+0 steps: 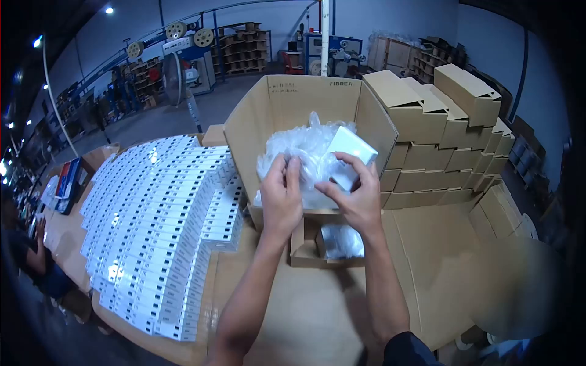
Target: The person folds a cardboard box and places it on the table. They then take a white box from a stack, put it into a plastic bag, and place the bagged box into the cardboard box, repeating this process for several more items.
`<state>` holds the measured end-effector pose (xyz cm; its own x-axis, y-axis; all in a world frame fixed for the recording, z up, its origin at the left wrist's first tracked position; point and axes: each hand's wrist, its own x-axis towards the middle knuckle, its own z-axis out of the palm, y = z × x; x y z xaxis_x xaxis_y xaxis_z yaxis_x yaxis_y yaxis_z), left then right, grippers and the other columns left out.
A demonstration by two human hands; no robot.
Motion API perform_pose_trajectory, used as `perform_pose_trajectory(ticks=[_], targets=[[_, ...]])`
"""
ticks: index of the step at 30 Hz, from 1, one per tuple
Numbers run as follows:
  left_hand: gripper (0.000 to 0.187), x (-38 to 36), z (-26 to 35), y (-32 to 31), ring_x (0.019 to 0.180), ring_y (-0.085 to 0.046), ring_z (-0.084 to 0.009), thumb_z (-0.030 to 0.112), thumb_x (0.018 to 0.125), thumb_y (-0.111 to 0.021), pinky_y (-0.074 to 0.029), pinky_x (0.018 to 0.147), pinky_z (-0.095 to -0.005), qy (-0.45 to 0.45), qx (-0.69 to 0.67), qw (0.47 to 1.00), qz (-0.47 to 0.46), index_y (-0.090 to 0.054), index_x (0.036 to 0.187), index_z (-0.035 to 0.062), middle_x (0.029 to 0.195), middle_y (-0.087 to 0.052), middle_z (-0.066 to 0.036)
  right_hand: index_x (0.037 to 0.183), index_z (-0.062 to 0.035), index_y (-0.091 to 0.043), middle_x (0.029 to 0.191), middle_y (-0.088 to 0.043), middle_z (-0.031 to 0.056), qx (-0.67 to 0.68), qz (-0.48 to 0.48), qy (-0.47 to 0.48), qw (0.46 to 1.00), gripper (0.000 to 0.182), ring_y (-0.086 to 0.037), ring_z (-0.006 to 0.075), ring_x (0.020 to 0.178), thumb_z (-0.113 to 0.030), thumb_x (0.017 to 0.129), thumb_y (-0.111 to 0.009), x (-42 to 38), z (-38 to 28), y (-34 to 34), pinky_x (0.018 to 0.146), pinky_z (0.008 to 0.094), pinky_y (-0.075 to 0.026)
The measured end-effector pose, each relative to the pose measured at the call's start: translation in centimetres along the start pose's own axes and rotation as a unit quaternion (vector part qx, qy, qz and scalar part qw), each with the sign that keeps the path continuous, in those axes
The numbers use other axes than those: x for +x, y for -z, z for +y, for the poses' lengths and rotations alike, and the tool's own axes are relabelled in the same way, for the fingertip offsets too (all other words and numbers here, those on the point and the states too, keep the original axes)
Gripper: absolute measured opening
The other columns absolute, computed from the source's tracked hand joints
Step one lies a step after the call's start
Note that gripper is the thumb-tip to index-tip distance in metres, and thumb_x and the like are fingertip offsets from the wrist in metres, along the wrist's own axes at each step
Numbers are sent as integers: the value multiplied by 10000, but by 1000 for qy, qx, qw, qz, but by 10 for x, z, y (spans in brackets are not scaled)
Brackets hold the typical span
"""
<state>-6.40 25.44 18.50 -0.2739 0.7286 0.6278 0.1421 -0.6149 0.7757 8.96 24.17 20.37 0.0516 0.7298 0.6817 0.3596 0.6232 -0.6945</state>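
Left hand pinches clear plastic film; right hand, one o'clock, curls round glossy white square box: loose grip could drop it.

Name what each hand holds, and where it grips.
Left hand: clear plastic, exact part unclear. Right hand: white box, by its near end.

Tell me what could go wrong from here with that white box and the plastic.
The white box might slip, since the right hand seems to grip it only by its fingers.

The clear plastic, bunched loosely around the left hand's fingertips, might snag.

The stacked white units could shift if the nearby left forearm knocks them.
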Motion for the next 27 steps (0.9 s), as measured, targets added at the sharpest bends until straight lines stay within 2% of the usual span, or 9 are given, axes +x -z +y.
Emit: perform_pose_trajectory(ticks=[2, 5, 10, 14, 17, 18, 21, 25, 27], targets=[[234, -39, 22, 7, 691, -481, -76, 187, 1069, -570, -429, 603, -303, 5, 14, 1000, 11, -622, 961, -13, 719, -566, -42, 1177, -45, -725, 1195, -605, 145, 0, -85, 26, 996, 612, -612, 281, 1095, -283, 670, -972, -26, -7, 14, 957, 384, -500], [258, -98, 37, 20, 691, -494, -67, 213, 1073, -577, -439, 602, -302, 68, 8, 998, 15, -623, 960, -14, 722, -587, -46, 1118, 33, -729, 1187, -629, 156, 122, -130, -73, 981, 365, -613, 259, 1080, -194, 857, -847, -81, -21, 17, 944, 359, -489], [192, -171, 50, 59, 508, -517, -14, 211, 1038, -656, -393, 443, -215, 232, -53, 971, -18, -607, 1004, 29, 627, -597, 32, 770, 33, -686, 890, -590, 90, 70, -66, -130, 987, 387, -519, 161, 855, -269, 1012, -686, -154, -31, 40, 769, 306, -426], [228, -210, 81, 95, 472, -482, -30, 108, 993, -697, -357, 437, -211, 336, -92, 933, -90, -554, 1157, 41, 581, -552, 31, 773, 19, -696, 827, -608, 50, 215, -6, -256, 943, 411, -541, 135, 864, -282, 1048, -643, -199, -14, 45, 792, 308, -451], [297, -231, 75, 125, 568, -531, -15, 75, 964, -711, -394, 509, -187, 228, 11, 972, -53, -559, 1219, 67, 713, -624, 6, 819, 28, -702, 849, -636, 37, 371, 31, -368, 852, 371, -568, 109, 803, -250, 1055, -633, -216, -36, 54, 755, 286, -476], [382, -228, 79, 125, 796, -649, -116, 42, 875, -764, -518, 714, -263, 86, 116, 987, -66, -600, 1219, 69, 906, -688, -49, 837, 30, -706, 844, -641, 31, 362, 30, -365, 857, 361, -573, 101, 784, -245, 1058, -628, -224, -36, 53, 738, 278, -479], [416, -215, 103, 124, 981, -679, -235, 25, 726, -831, -517, 870, -357, -214, 263, 926, -169, -688, 1115, 67, 947, -711, -21, 871, 34, -715, 832, -653, 20, 338, 12, -379, 861, 345, -586, 86, 750, -236, 1063, -619, -250, -43, 45, 699, 262, -484], [234, -234, 95, 123, 998, -681, -287, 63, 701, -832, -499, 892, -390, -131, 94, 957, -241, -652, 850, 45, 939, -709, -8, 1019, 56, -718, 1019, -650, 85, 279, -66, -394, 873, 339, -606, 126, 872, -272, 1051, -637, -272, -45, 49, 739, 266, -501], [222, -257, 83, 128, 866, -666, -189, 46, 751, -814, -499, 817, -320, 37, 33, 979, -199, -596, 795, 57, 901, -691, -40, 1139, 52, -703, 1119, -622, 110, 236, -87, -324, 912, 376, -619, 158, 981, -306, 1050, -634, -282, -32, 52, 823, 277, -524]])
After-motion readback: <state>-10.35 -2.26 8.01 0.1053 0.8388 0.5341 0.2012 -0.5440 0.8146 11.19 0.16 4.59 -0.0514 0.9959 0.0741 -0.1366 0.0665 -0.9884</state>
